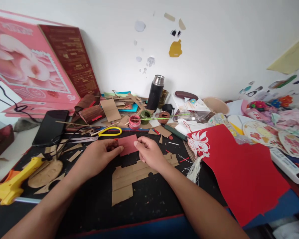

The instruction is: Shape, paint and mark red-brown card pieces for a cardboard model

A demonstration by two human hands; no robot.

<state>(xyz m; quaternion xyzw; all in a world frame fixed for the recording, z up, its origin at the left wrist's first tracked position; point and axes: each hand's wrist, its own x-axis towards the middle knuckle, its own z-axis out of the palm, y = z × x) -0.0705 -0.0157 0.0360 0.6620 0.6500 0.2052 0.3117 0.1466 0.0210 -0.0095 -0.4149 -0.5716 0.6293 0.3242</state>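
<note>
Left hand [96, 157]: we have the thumb against the left side of the card [128, 145], fingers curled close to it in a pinch; whether those fingers hide anything else, we cannot tell.
Right hand [151, 152]: we pinch the card's right edge, thumb on its near face and the other fingers folded in.
Card: small, red-pink, spanning the gap between our hands; whether its underside touches the black mat [154, 207], we cannot tell.
Cardboard [122, 181]: a cut, notched piece lying flat on the mat, nearer us than the card, partly under our right hand.
Scissors [101, 133]: lying just beyond our left hand, yellow handles toward the middle, in neither hand.
Paint pots: red [134, 122], green [146, 116] and brown [163, 118], grouped beyond the card, with a thin green stick [175, 116] across them.
Red sheet [246, 172]: spread to our right, well apart from the card, a white tassel [195, 170] at its near-left side.
Step in hand: we judge it to be steadying or lining up the card; which of these, we cannot settle.
Next move: it calls, we judge, for light, even pinches at both edges, so the card does not bend.
</note>
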